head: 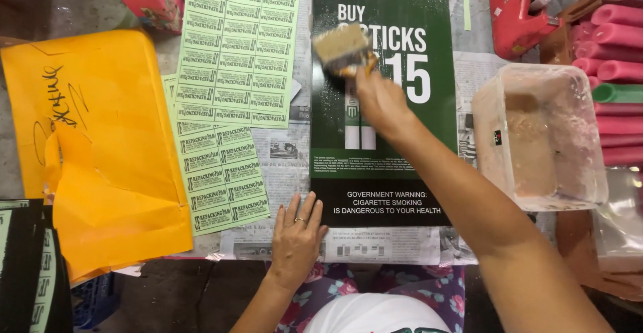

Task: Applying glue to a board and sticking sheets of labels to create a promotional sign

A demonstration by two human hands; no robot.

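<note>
Brushing: right hand point(378, 99), fingers clamped on blurred, probably wet brush point(341, 48), over green poster point(415, 132).
Bracing: left hand point(297, 236), fingers spread flat on poster's lower corner.

Left hand point(296, 234) flat, palm down, fingers spread a little and pointing away from the body — a ring on one finger. Left wrist straight, forearm rising from the lower edge of the view, close to the torso. Right arm stretched far forward and across, bare from upper arm to wrist, running diagonally from lower right toward the upper middle. Right hand point(379, 99) closed in a grip, knuckles up, wrist bent slightly down — blurred, probably in mid-motion. Hands well apart, right far ahead of left.
</note>
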